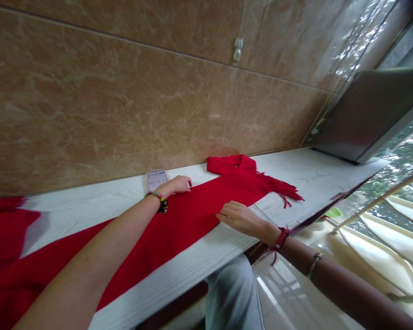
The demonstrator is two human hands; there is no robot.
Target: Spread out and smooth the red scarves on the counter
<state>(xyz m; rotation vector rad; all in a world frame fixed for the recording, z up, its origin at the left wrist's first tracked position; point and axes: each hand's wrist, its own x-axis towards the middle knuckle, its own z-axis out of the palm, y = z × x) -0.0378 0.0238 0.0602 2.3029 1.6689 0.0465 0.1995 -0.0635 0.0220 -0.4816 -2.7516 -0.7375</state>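
Note:
A long red scarf [192,215] lies stretched along the white tabletop, running from the lower left toward the right. Its far right end has a fringe, and a folded part sits near the wall. My left hand [179,184], with a beaded bracelet at the wrist, is closed at the scarf's far edge, fingers curled on the cloth. At the near edge, my right hand [239,218] has its fingers bent together on the scarf's border; the fingertips are partly hidden. A red band is around that wrist.
A phone [154,178] with a lit timer screen lies by the wall, just beyond my left hand. More red cloth [7,224] is at the left. A large dark box-like object [368,110] stands at the table's far right. Pale chairs [382,247] are beyond the near edge.

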